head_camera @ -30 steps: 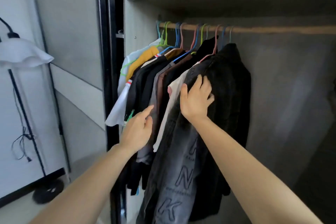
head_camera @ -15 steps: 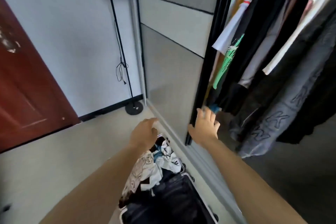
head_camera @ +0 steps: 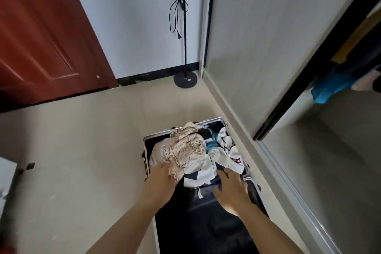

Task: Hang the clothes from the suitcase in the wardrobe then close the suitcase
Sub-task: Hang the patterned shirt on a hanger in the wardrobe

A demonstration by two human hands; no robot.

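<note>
An open dark suitcase (head_camera: 156, 137) with a silver rim lies on the floor below me, beside the wardrobe. Its far half holds a heap of clothes: a cream patterned garment (head_camera: 181, 146) on the left, a white garment with dark trim (head_camera: 224, 150) on the right, a bit of blue cloth between them. My left hand (head_camera: 162, 179) reaches down onto the near edge of the cream garment, fingers spread. My right hand (head_camera: 233, 187) hovers over the dark and white cloth at the suitcase's right side, fingers apart. Neither hand has closed on anything.
The wardrobe's grey sliding door (head_camera: 268, 37) stands to the right, its dark frame (head_camera: 305, 76) edging the opening, where blue cloth (head_camera: 329, 84) and yellow cloth hang. A floor lamp's round base (head_camera: 185, 80) sits in the corner. A red-brown door (head_camera: 41, 33) is at the left.
My view swung from the hanging clothes down to the floor. Both hands dropped from the wardrobe to the clothes in the suitcase.
</note>
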